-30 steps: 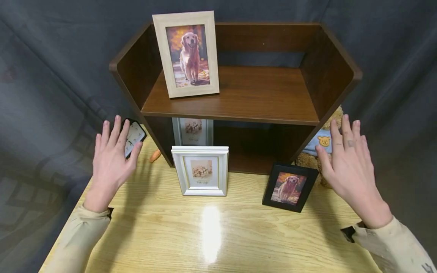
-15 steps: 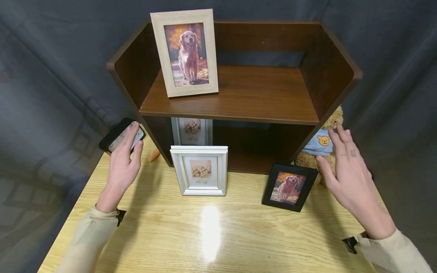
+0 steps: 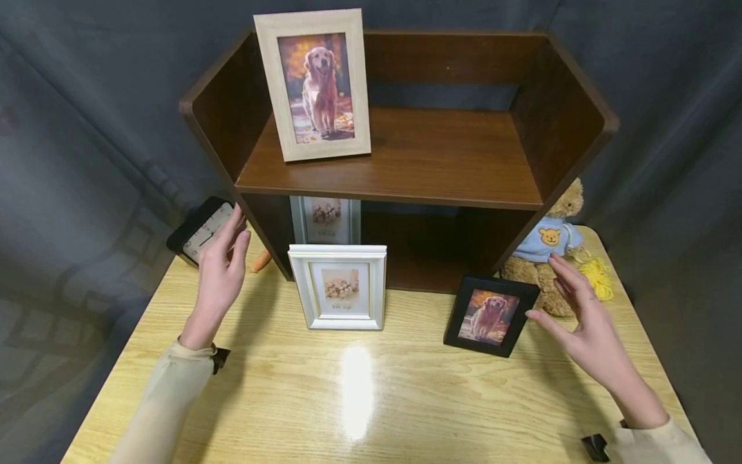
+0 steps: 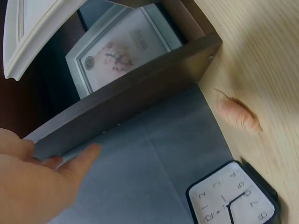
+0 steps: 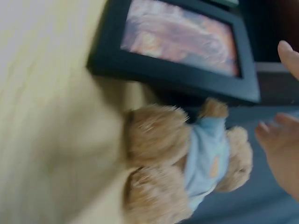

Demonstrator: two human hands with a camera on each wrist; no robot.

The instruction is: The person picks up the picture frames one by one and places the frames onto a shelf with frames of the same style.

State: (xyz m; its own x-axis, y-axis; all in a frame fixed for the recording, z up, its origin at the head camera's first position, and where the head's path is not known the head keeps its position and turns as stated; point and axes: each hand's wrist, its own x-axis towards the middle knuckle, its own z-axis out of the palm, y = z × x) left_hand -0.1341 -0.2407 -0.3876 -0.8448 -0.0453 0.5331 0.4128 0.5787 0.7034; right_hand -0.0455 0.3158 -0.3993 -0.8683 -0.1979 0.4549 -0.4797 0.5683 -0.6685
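Note:
My left hand (image 3: 221, 274) hovers by the left side panel of a dark brown two-tier shelf (image 3: 440, 154), its fingers extended and holding nothing. Just behind it is a square black-edged clock (image 3: 199, 232) with a white dial. Over on the right, my right hand (image 3: 594, 338) is held in the air with relaxed fingers and thumb apart. Its thumb tip appears close to a standing black picture frame (image 3: 491, 317) with a dog photo; I cannot tell whether they touch. A brown teddy bear (image 5: 161, 135) in a blue top sits behind that frame.
A cream picture frame (image 3: 359, 96) stands on the upper tier. A white frame (image 3: 338, 324) stands before the shelf, with a grey-green frame (image 3: 355, 222) inside the lower tier. Small orange object (image 4: 237, 115) and yellow yarn-like bundle (image 3: 597, 277) lie on the wooden table (image 3: 278, 399).
My left hand has shifted right, off the clock toward the shelf's side panel. My right hand has come down and nearer, uncovering the teddy bear and the yellow bundle. The frames stay put.

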